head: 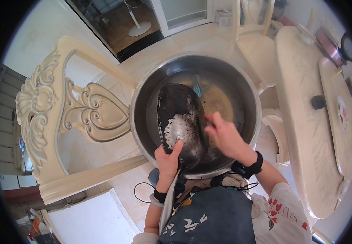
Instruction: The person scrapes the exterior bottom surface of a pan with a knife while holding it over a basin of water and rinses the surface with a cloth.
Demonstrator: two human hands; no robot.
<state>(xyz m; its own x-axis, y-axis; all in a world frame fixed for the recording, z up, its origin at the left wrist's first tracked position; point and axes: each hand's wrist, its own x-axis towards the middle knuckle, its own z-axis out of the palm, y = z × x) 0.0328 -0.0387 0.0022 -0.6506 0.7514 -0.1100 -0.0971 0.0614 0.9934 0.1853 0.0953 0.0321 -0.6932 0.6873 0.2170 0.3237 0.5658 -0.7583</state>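
Note:
A blackened metal pan (183, 122), tilted on its side, rests over a large round stainless-steel basin (139, 100). Its underside shows a bare silvery patch amid dark crust. My left hand (168, 161) grips its near end, the thumb lying on the outside. To the right of the pan is my right hand (224, 134), fingers curled close to its dark side; a small object between the fingers is too unclear to name. Shallow cloudy water (220, 100) lies in the basin. Beyond the pan, a light blue item (197, 89), perhaps a brush or cloth, is partly in the water.
A carved cream chair (102, 116) stands close on the left. Along the right runs a cream table (300, 122) bearing a black round object (318, 102) and a pink pot (329, 45). Another chair (253, 45) stands at the back right. A white board (93, 216) lies at lower left.

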